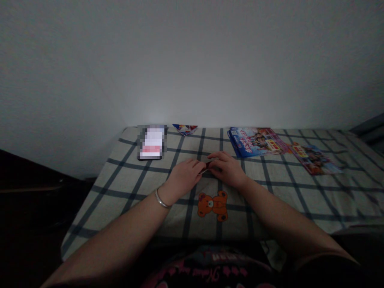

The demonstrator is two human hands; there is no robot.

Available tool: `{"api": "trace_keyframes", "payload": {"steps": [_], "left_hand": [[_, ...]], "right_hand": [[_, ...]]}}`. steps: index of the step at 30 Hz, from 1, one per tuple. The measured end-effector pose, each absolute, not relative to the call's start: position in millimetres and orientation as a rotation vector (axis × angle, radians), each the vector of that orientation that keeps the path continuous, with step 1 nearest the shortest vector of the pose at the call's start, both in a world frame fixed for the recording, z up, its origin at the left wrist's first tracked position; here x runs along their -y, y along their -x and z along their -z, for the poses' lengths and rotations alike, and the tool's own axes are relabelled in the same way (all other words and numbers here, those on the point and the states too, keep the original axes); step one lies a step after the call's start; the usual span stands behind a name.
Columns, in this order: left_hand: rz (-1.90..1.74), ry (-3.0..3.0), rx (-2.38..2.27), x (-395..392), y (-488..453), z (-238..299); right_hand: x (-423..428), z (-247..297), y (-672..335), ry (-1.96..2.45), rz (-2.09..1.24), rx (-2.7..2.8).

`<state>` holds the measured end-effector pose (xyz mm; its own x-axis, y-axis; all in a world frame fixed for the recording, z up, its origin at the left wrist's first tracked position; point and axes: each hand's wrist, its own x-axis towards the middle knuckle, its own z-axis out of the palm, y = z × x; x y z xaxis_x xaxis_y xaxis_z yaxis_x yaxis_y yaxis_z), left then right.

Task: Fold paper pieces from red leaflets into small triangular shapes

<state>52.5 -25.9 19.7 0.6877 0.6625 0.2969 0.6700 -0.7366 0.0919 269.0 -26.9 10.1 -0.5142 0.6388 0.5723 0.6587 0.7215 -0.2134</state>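
Observation:
My left hand (185,175) and my right hand (226,168) meet in the middle of a table covered with a checked cloth (126,188). Between their fingertips lies a small flat piece, perhaps folded paper (205,169), mostly hidden by the fingers. The left fingers are curled and pinch its edge. The right fingers press down over it, close together. A silver bangle sits on my left wrist.
A phone (152,142) with a lit screen lies at the back left. A small folded coloured paper shape (185,129) rests by the wall. A stack of blue printed leaflets (255,141) and a red leaflet (315,159) lie at the back right. An orange bear print (213,205) marks the cloth.

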Motion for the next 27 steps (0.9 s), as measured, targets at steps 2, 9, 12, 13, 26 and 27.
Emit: {"api": "trace_keyframes", "payload": {"steps": [2, 9, 12, 13, 26, 27], "left_hand": [[0.466, 2.859, 1.152, 26.5, -52.8, -20.6], [0.498, 2.859, 1.193, 27.3, -53.0, -21.1], [0.518, 2.848, 1.215, 27.5, -53.0, -20.0], [0.526, 2.846, 1.208, 27.6, -52.9, -19.7], [0.574, 2.833, 1.160, 22.2, -49.0, -14.2], [0.561, 2.826, 1.177, 21.9, -48.4, -13.8]], "right_hand": [[26.4, -10.1, -268.9, 0.950, 0.052, 2.285], [26.8, -9.8, -266.9, 0.948, -0.045, 2.332], [27.8, -9.3, -266.5, 1.018, -0.102, 2.323], [28.1, -9.4, -266.6, 1.056, -0.106, 2.325], [30.6, -14.3, -267.4, 1.175, -0.055, 2.387], [31.0, -14.8, -267.4, 1.196, -0.066, 2.381]]}}
